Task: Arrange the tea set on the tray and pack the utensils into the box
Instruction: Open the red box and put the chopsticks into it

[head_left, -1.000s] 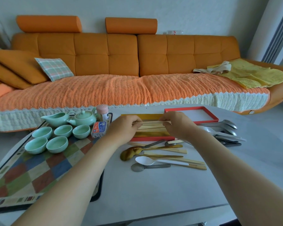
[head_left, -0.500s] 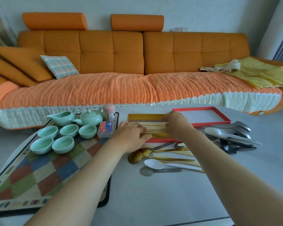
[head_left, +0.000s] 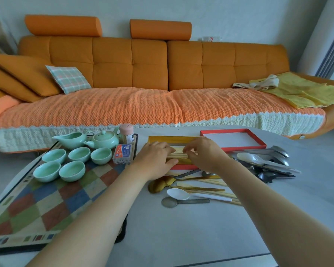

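A red box with a gold lining [head_left: 168, 139] lies on the table, and pale wooden chopsticks [head_left: 178, 155] lie lengthwise in it. My left hand [head_left: 155, 160] rests over the box's left part, fingers on the chopsticks. My right hand [head_left: 204, 154] pinches the chopsticks from the right. The box's red lid [head_left: 233, 140] lies upturned behind it. Loose spoons and chopsticks [head_left: 193, 189] lie in front of the box. On the checkered tray [head_left: 37, 209] stand a green teapot [head_left: 103, 140], a pitcher [head_left: 71, 140] and several green cups [head_left: 66, 162].
A pile of metal and white spoons [head_left: 264, 162] lies right of the box. A small blue-and-orange packet [head_left: 122, 153] and a pink-capped jar [head_left: 126, 133] sit at the tray's far right corner. An orange sofa [head_left: 143, 83] stands behind the table.
My hands have drawn closer together over the chopsticks in the box. My left hand has shifted right onto the box. The camera has tilted slightly.
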`<action>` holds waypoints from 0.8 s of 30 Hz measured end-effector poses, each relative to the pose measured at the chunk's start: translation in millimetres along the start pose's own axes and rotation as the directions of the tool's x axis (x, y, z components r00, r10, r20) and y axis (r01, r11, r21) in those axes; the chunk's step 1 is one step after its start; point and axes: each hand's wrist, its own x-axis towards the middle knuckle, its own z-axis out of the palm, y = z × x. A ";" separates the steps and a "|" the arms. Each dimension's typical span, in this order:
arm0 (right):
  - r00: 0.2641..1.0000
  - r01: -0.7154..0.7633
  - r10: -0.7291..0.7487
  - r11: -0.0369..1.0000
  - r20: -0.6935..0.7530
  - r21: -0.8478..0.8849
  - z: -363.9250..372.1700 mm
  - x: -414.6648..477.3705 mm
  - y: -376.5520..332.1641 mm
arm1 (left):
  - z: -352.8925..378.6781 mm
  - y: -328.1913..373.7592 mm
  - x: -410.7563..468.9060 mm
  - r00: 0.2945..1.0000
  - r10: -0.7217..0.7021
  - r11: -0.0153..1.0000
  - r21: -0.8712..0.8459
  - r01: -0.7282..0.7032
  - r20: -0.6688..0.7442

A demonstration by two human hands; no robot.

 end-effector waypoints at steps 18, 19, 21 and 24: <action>0.888 -0.093 0.088 0.996 0.452 -0.010 -51.3 -80.5 -3.6 | -9.9 61.1 -36.9 0.982 0.119 0.983 -0.156 -0.096 0.149; 0.899 -0.098 0.094 0.995 0.427 -0.011 -50.1 -82.3 -2.3 | -10.8 60.8 -36.9 0.982 0.109 0.986 -0.142 -0.087 0.156; 0.927 -0.086 0.094 0.996 0.364 -0.037 -48.2 -84.5 -0.8 | -12.4 60.1 -36.4 0.983 0.084 0.992 -0.106 -0.067 0.162; 0.947 -0.064 0.083 0.995 0.309 -0.072 -46.9 -85.9 -0.6 | -13.6 62.1 -35.9 0.985 0.089 0.992 -0.100 -0.075 0.148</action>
